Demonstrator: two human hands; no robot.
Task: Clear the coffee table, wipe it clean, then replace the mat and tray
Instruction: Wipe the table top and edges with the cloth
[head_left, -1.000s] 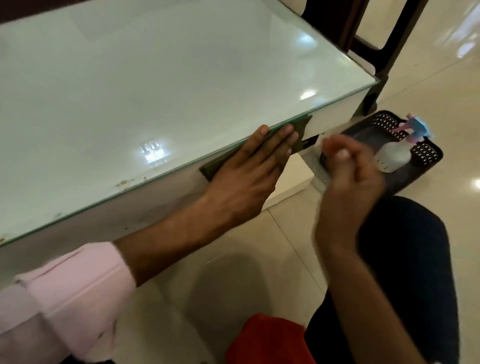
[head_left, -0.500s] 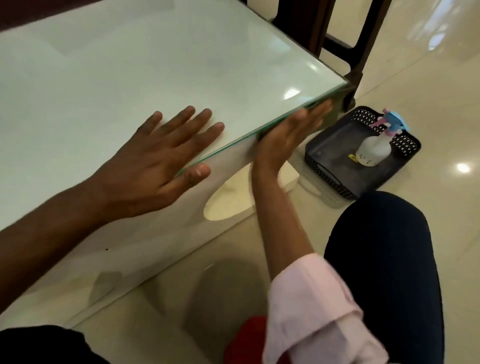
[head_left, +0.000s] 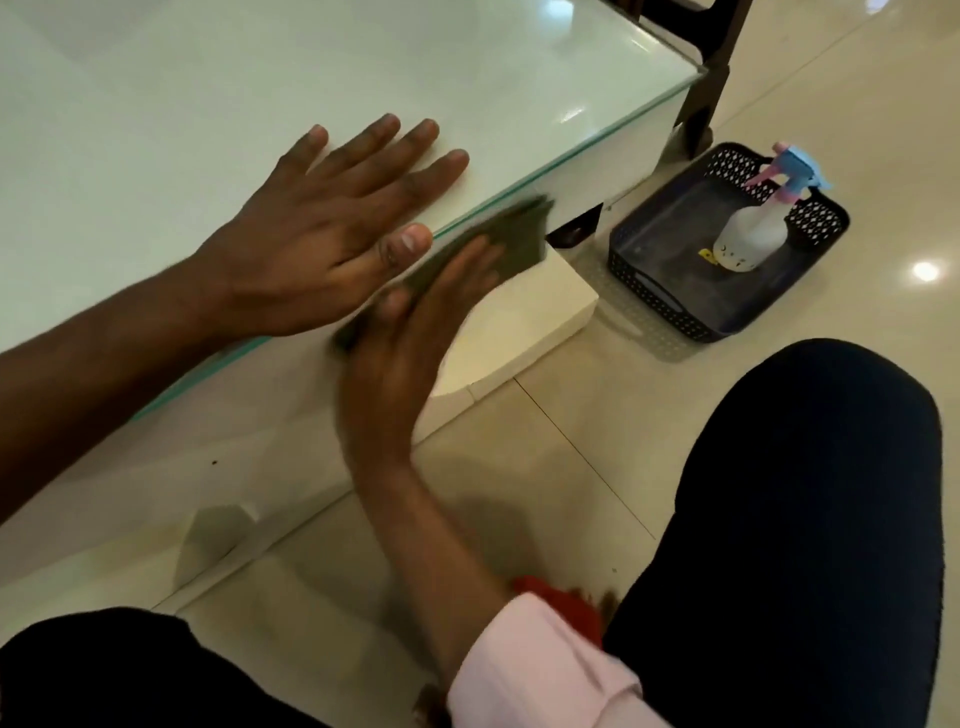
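The coffee table (head_left: 208, 78) has a bare white glass top. My left hand (head_left: 332, 228) lies flat on the glass near the front edge, fingers spread, holding nothing. My right hand (head_left: 410, 353) presses a dark green cloth (head_left: 514, 234) against the table's side just under the glass edge, and it is blurred by motion. The black perforated tray (head_left: 670, 306) sits on the floor past the table's right corner. A white spray bottle (head_left: 748, 239) with a blue and pink nozzle stands in it. No mat is in view.
A dark wooden furniture leg (head_left: 706, 88) stands behind the table's far right corner. My knee in dark trousers (head_left: 810, 493) is at the lower right on the glossy tiled floor. A red item (head_left: 566, 603) lies on the floor by my right sleeve.
My right hand has slid the cloth back along the table's side, away from the right corner and toward me. My left hand stays flat on the glass.
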